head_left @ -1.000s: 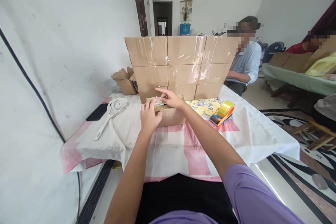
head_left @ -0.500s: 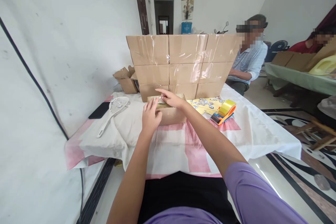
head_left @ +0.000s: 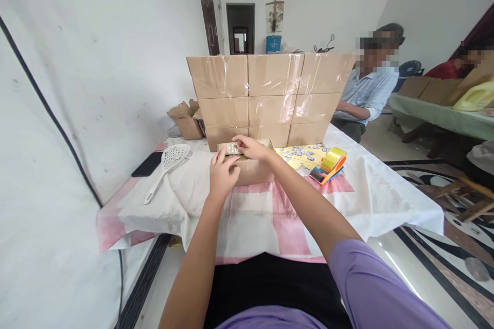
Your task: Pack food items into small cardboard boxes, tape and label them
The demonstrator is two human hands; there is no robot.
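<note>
A small open cardboard box (head_left: 252, 170) sits on the cloth-covered table (head_left: 270, 216) in front of me. My left hand (head_left: 223, 175) rests against the box's near left side, fingers curled on its rim. My right hand (head_left: 251, 147) reaches over the box top and pinches a small silvery packet (head_left: 232, 148) above the opening. What lies inside the box is hidden by my hands.
A wall of taped cardboard boxes (head_left: 270, 97) stands behind. A tape dispenser (head_left: 329, 165) and yellow sticker sheet (head_left: 301, 154) lie to the right; a white slotted spoon (head_left: 166, 164) and black phone (head_left: 146, 164) to the left. A seated person (head_left: 366, 95) is at back right.
My right hand's fingers have drawn together on the silvery packet over the box. My left hand stays at the box's near side. The view has shifted slightly.
</note>
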